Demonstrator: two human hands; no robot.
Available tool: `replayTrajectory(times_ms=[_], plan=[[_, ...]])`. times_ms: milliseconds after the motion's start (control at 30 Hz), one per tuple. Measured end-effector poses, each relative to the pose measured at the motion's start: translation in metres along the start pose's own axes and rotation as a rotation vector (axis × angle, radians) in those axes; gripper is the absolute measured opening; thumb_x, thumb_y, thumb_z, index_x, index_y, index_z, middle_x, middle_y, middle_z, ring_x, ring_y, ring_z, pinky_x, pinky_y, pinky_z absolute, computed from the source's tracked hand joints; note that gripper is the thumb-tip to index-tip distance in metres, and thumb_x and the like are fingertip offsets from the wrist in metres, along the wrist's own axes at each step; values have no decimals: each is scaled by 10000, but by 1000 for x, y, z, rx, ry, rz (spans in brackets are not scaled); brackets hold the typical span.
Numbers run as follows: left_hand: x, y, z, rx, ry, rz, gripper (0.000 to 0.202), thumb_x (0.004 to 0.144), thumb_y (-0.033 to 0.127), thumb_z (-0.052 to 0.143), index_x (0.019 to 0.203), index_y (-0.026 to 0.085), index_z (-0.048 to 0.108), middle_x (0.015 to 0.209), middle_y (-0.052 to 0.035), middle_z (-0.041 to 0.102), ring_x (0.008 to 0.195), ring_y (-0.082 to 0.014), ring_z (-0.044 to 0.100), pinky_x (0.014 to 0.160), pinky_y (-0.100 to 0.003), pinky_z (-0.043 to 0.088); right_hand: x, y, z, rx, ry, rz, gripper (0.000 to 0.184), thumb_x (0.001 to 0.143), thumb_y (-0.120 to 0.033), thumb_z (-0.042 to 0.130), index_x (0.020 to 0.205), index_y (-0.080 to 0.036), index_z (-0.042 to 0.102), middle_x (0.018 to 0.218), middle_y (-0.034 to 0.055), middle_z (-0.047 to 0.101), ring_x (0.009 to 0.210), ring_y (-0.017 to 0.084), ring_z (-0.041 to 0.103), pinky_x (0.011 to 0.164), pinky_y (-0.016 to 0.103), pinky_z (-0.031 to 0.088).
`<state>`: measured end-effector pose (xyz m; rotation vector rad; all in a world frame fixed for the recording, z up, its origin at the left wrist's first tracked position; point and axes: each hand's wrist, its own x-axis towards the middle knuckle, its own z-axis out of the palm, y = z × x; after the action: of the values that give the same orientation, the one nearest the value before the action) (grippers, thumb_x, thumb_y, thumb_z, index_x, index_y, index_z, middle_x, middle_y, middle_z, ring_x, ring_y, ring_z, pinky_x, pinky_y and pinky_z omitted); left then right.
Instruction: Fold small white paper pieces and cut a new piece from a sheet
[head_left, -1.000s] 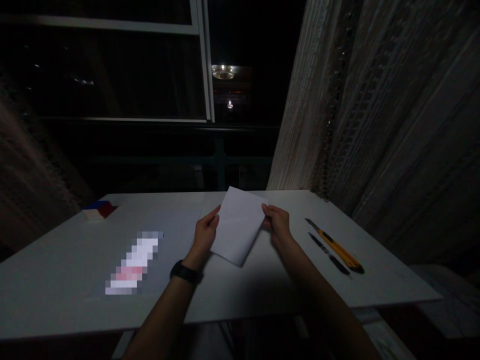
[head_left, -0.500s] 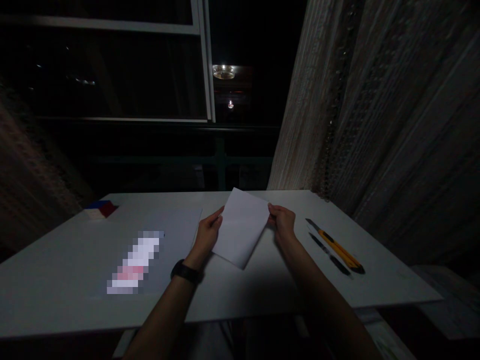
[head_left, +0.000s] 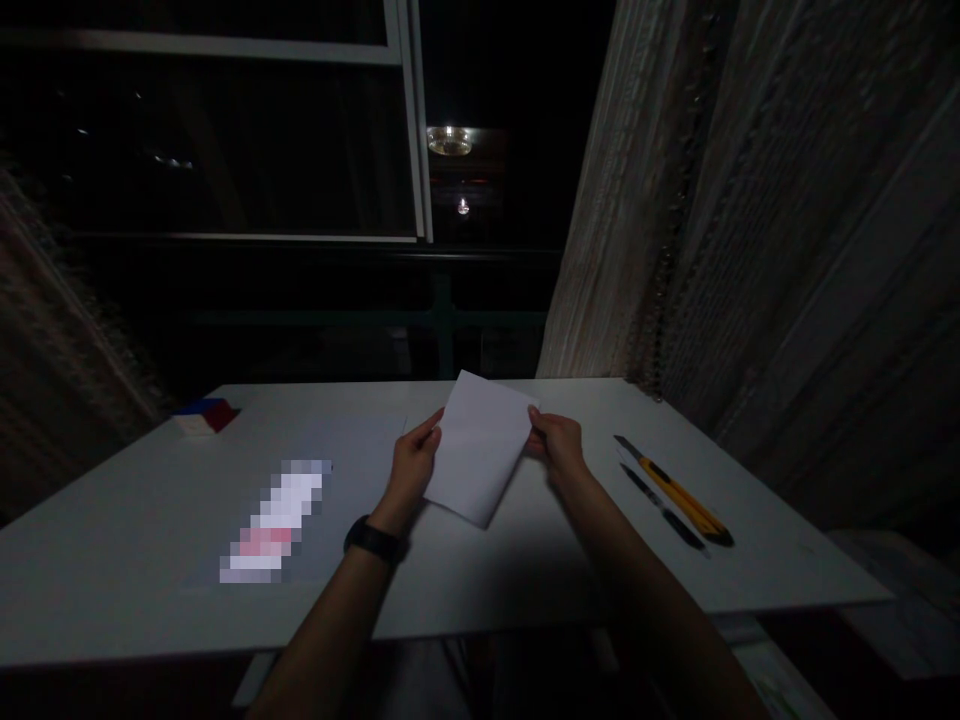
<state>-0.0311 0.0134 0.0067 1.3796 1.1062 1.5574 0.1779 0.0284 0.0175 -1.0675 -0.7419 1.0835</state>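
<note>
A folded white sheet of paper (head_left: pixel 478 448) is held tilted above the middle of the white table (head_left: pixel 525 570). My left hand (head_left: pixel 409 470), with a black watch on its wrist, pinches the paper's left edge. My right hand (head_left: pixel 556 446) pinches its right edge. Both hands are closed on the paper, and its lower corner points down toward the tabletop.
A yellow utility knife (head_left: pixel 679 492) and a black pen (head_left: pixel 661 507) lie side by side right of my right hand. A blurred-out flat item (head_left: pixel 274 520) lies left of my left hand. A red, blue and white block (head_left: pixel 204 414) sits at the far left corner. Curtains hang at right; a dark window is behind.
The paper and both hands have barely shifted, only a slight move with the camera. The grip on both edges is the same.
</note>
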Motion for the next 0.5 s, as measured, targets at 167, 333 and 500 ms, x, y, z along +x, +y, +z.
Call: replayTrajectory(times_ms=[167,333,500], plan=[[0,0,0,-14,-4,-11,395,723,253,592,1103,149,607,1113,-81,626,1052,-226,551,946,-374,374,0,-1,1,-16,40,-37,271,520,-336,739,486,-136,559,425,-17,539,376,87,476,383,214,438],[-1,1,1,-18,-1,-24,407,721,253,591,1111,137,601,1115,-87,625,1047,-229,553,939,-364,381,3,2,-1,-17,54,-53,249,467,-304,760,520,-142,579,461,-25,562,414,96,502,431,227,462],[-1,2,0,16,-7,2,395,741,237,562,1121,137,593,1106,-84,630,1026,-215,566,925,-350,393,5,5,-1,-12,35,-100,276,475,-342,756,521,-139,575,448,-33,539,407,85,477,414,216,436]])
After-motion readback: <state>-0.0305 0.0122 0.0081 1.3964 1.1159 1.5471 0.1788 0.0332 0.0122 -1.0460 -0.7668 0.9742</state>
